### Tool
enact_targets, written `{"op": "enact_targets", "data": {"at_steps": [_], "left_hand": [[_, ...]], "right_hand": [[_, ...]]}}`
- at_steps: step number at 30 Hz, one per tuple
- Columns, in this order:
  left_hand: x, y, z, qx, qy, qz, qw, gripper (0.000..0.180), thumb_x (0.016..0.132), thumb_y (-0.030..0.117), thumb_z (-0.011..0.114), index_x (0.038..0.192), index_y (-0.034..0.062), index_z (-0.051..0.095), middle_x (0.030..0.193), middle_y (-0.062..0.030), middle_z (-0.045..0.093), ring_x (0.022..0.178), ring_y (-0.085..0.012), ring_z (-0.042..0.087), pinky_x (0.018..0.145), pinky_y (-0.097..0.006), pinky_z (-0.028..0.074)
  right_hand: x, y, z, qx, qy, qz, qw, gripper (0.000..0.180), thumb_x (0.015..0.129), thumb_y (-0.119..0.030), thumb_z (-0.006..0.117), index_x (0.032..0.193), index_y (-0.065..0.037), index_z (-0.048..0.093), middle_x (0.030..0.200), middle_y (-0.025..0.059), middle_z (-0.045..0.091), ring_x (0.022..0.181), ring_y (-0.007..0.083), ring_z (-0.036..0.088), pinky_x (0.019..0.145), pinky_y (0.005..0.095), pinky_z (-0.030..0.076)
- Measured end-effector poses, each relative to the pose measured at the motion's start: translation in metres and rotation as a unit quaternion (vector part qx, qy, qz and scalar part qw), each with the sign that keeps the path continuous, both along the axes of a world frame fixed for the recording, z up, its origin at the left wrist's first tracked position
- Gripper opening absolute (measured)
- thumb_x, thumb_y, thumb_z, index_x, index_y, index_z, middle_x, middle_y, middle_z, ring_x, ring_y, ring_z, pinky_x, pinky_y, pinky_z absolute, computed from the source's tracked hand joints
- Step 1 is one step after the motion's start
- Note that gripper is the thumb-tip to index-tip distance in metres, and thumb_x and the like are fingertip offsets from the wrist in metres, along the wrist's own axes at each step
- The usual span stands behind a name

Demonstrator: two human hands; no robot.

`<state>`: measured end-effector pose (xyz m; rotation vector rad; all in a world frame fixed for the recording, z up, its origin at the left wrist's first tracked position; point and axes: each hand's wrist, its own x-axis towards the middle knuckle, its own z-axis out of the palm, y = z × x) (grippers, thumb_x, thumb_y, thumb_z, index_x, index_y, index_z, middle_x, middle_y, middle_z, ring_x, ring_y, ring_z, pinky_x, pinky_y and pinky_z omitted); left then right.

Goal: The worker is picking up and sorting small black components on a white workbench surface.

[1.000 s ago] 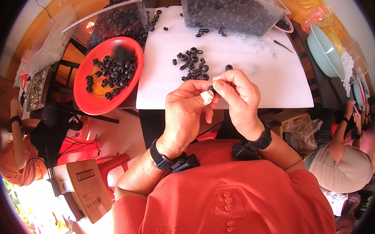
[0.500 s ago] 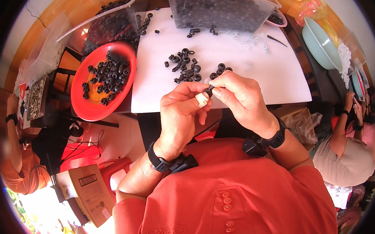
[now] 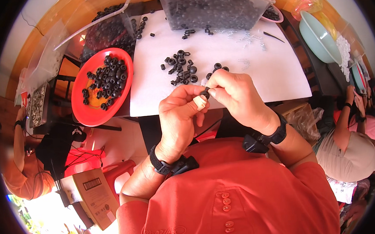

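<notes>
Though small, rounded black piece [image 3: 205,93] between fingertips [image 3: 212,92]

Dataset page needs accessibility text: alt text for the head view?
A person's left hand and right hand hold a small black part above the near edge of a white flat board. Loose black rounded parts lie beyond; a red round dish of similar parts sits at left, a clear plastic bin at the far side.
</notes>
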<state>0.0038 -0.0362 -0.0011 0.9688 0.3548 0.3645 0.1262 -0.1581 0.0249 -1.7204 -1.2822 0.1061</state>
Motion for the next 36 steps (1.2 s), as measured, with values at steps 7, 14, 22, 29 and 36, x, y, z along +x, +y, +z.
{"op": "enact_targets", "data": {"at_steps": [7,14,22,29,36], "left_hand": [[0.001,-0.001,-0.002,-0.011,-0.018,0.007,1.000,0.013,0.094,0.002,0.064,0.105,-0.0046,0.062,0.082,-0.0103,0.067,0.064,-0.0134,0.060,0.047,-0.022,0.041],[0.002,-0.006,0.001,-0.006,0.013,0.024,1.000,0.011,0.093,0.002,0.064,0.103,-0.0022,0.064,0.080,-0.0061,0.065,0.060,-0.0075,0.053,0.046,-0.019,0.036],[0.003,-0.011,0.003,-0.015,0.007,0.048,0.999,0.009,0.093,0.002,0.065,0.102,0.0001,0.066,0.077,-0.0014,0.063,0.060,-0.0040,0.051,0.047,-0.017,0.034],[0.000,-0.010,0.003,0.009,0.000,0.033,0.999,0.009,0.092,0.001,0.065,0.101,-0.0001,0.066,0.076,-0.0012,0.063,0.061,-0.0047,0.052,0.048,-0.017,0.036],[0.000,-0.013,0.003,0.017,-0.035,0.030,0.999,0.009,0.092,0.000,0.063,0.099,-0.0054,0.065,0.081,-0.0092,0.068,0.065,-0.0111,0.060,0.055,-0.022,0.047]], "right_hand": [[-0.008,0.005,0.003,0.038,-0.236,-0.033,0.970,0.013,0.081,0.001,0.061,0.081,-0.003,0.049,0.069,0.0138,0.057,0.061,0.0342,0.060,0.054,0.0421,0.045],[-0.013,0.006,-0.016,0.080,0.041,-0.027,0.996,0.011,0.080,0.008,0.055,0.080,-0.002,0.050,0.067,0.0126,0.054,0.060,0.0319,0.058,0.054,0.0367,0.045],[-0.011,0.009,-0.014,0.097,-0.099,-0.045,0.989,0.016,0.072,0.004,0.061,0.079,-0.004,0.049,0.069,0.0113,0.050,0.057,0.0312,0.053,0.050,0.0425,0.040],[-0.016,0.007,-0.015,0.110,-0.277,-0.081,0.951,0.018,0.071,-0.003,0.066,0.080,-0.005,0.050,0.069,0.0095,0.052,0.058,0.0300,0.054,0.051,0.0413,0.041],[-0.015,-0.005,-0.018,0.108,-0.190,-0.031,0.975,0.021,0.072,-0.002,0.068,0.082,-0.006,0.050,0.071,0.0097,0.053,0.059,0.0305,0.055,0.052,0.0422,0.042]]}}
